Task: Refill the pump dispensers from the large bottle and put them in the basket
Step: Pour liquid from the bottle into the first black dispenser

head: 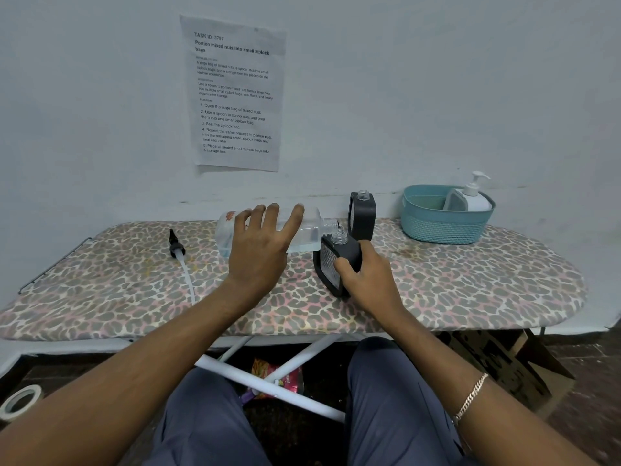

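The large clear bottle (pixel 311 230) is tipped on its side above the ironing board, with pale blue liquid low inside. My left hand (pixel 260 245) holds it from the near side, fingers spread over its body. Its open neck points right, just above the open mouth of a black pump dispenser (pixel 349 252) that has no pump. My right hand (pixel 364 279) grips that tilted dispenser from the right. A second black dispenser (pixel 363 216), also without a pump, stands upright behind. A white pump dispenser (pixel 473 196) sits in the teal basket (pixel 437 227).
A black pump head with a long white tube (pixel 179 260) lies on the leopard-print ironing board (pixel 470 290) at the left. A paper sheet (pixel 235 92) is taped to the wall. A cardboard box (pixel 504 368) and a tape roll (pixel 20 400) are on the floor.
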